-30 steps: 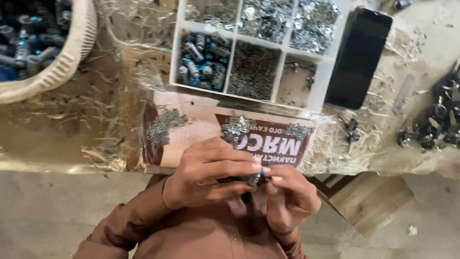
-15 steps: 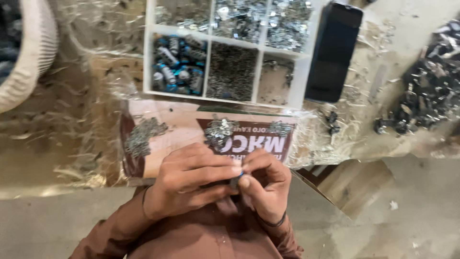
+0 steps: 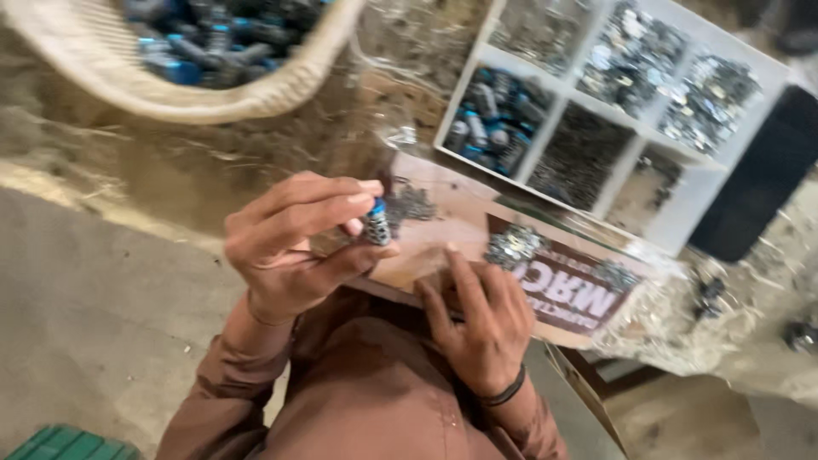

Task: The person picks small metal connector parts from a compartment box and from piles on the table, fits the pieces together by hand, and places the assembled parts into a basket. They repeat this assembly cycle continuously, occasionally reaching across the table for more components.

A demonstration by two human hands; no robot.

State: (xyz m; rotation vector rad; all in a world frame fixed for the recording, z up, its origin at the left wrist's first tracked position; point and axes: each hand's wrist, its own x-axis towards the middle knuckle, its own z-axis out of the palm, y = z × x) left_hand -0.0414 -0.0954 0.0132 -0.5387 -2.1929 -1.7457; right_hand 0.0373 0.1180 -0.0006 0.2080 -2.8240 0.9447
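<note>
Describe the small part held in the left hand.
The small part is a short cylinder, grey metal by its look, ribbed or threaded along its body, with a blue cap on top. It stands roughly upright, pinched between the thumb and fingertips of the left hand, above the edge of the cardboard sheet. Finer detail is blurred.
</note>
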